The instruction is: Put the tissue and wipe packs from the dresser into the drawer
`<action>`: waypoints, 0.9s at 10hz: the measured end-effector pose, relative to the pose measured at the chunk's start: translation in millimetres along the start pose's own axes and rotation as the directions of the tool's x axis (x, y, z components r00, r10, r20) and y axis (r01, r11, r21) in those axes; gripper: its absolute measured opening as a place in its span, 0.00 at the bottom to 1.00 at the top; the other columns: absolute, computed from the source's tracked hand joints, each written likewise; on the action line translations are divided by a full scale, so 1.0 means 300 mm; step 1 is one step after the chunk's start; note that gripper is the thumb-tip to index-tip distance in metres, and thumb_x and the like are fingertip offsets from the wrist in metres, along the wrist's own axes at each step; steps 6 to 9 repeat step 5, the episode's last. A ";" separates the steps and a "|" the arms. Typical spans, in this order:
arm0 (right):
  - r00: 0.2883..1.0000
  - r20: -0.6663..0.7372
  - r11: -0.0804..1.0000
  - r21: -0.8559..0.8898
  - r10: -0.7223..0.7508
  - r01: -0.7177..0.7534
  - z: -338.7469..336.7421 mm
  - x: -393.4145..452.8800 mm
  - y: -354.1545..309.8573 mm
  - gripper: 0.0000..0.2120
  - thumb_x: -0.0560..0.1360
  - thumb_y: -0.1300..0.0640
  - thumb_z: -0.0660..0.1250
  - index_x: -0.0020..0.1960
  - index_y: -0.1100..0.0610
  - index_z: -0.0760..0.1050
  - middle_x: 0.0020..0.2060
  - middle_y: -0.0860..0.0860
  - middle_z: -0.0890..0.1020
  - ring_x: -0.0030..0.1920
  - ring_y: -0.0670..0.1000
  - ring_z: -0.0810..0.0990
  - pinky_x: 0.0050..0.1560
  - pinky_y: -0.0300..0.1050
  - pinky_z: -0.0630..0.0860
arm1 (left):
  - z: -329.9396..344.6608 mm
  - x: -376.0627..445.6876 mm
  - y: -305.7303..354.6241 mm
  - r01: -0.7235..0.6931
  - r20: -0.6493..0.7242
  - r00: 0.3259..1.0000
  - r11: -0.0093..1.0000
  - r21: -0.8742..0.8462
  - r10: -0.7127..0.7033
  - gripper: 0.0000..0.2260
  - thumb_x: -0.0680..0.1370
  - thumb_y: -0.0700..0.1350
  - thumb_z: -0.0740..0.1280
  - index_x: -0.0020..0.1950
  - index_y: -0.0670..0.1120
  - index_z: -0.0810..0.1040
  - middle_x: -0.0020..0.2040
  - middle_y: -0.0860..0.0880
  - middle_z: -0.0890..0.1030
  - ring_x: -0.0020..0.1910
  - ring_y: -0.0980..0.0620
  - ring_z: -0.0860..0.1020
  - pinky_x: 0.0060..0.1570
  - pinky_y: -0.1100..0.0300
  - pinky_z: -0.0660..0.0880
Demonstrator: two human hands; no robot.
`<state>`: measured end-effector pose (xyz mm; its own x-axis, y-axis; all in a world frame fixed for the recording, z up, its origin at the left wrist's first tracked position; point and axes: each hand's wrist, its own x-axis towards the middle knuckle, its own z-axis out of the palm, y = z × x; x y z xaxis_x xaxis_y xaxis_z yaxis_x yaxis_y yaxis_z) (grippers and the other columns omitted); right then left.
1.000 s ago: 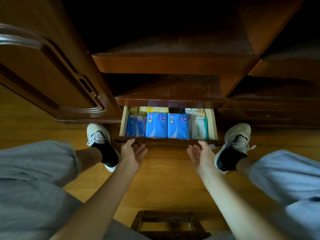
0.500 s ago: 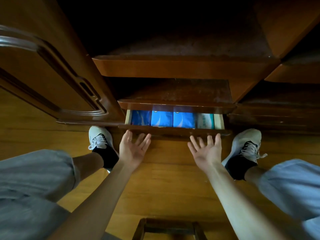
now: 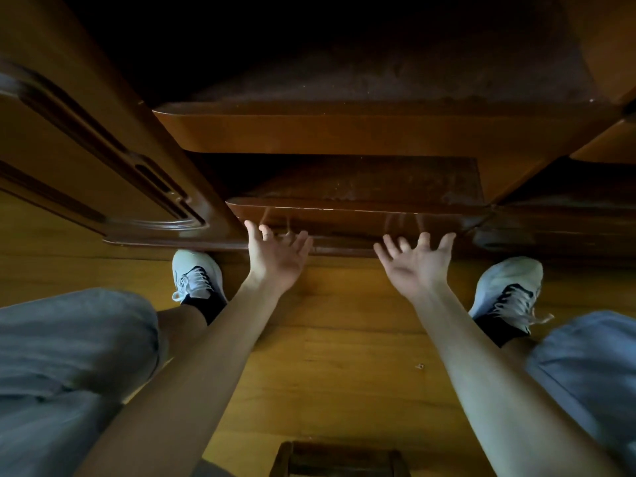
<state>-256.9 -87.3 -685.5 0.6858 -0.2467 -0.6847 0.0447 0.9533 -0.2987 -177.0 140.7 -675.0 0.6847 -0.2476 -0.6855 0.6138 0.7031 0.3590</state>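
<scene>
The low drawer of the dark wooden dresser is pushed fully in, and only its brown front shows. The tissue and wipe packs are hidden inside it. My left hand is spread flat with its fingertips against the drawer front on the left. My right hand is spread the same way on the right, fingertips at the drawer's front edge. Neither hand holds anything. The dresser shelf above the drawer is bare.
An open cabinet door stands at the left. My two white shoes rest on the wooden floor either side of the drawer. A small wooden stool sits at the bottom edge.
The drawer has slid from half open to fully shut, hiding the blue and white packs. Both hands moved forward with its front, fingers spreading.
</scene>
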 end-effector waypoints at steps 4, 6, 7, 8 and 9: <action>0.993 -0.069 0.811 -0.583 -0.097 0.039 -0.002 -0.138 -0.104 0.26 0.82 0.46 0.64 0.78 0.52 0.67 0.72 0.58 0.75 0.62 0.56 0.82 0.55 0.53 0.80 | 0.024 -0.156 0.098 -0.003 -0.100 0.993 0.890 0.456 0.055 0.26 0.83 0.59 0.60 0.78 0.50 0.66 0.72 0.44 0.75 0.60 0.40 0.81 0.63 0.43 0.77; 0.986 0.056 0.676 -0.722 -0.158 0.150 0.082 -0.249 -0.102 0.18 0.83 0.51 0.66 0.71 0.53 0.74 0.65 0.55 0.81 0.57 0.53 0.85 0.55 0.50 0.82 | 0.070 -0.253 0.110 -0.018 -0.078 0.993 0.755 0.655 0.092 0.18 0.83 0.53 0.64 0.72 0.52 0.73 0.65 0.48 0.81 0.53 0.45 0.85 0.55 0.49 0.81; 0.986 0.056 0.676 -0.722 -0.158 0.150 0.082 -0.249 -0.102 0.18 0.83 0.51 0.66 0.71 0.53 0.74 0.65 0.55 0.81 0.57 0.53 0.85 0.55 0.50 0.82 | 0.070 -0.253 0.110 -0.018 -0.078 0.993 0.755 0.655 0.092 0.18 0.83 0.53 0.64 0.72 0.52 0.73 0.65 0.48 0.81 0.53 0.45 0.85 0.55 0.49 0.81; 0.986 0.056 0.676 -0.722 -0.158 0.150 0.082 -0.249 -0.102 0.18 0.83 0.51 0.66 0.71 0.53 0.74 0.65 0.55 0.81 0.57 0.53 0.85 0.55 0.50 0.82 | 0.070 -0.253 0.110 -0.018 -0.078 0.993 0.755 0.655 0.092 0.18 0.83 0.53 0.64 0.72 0.52 0.73 0.65 0.48 0.81 0.53 0.45 0.85 0.55 0.49 0.81; 0.986 0.056 0.676 -0.722 -0.158 0.150 0.082 -0.249 -0.102 0.18 0.83 0.51 0.66 0.71 0.53 0.74 0.65 0.55 0.81 0.57 0.53 0.85 0.55 0.50 0.82 | 0.070 -0.253 0.110 -0.018 -0.078 0.993 0.755 0.655 0.092 0.18 0.83 0.53 0.64 0.72 0.52 0.73 0.65 0.48 0.81 0.53 0.45 0.85 0.55 0.49 0.81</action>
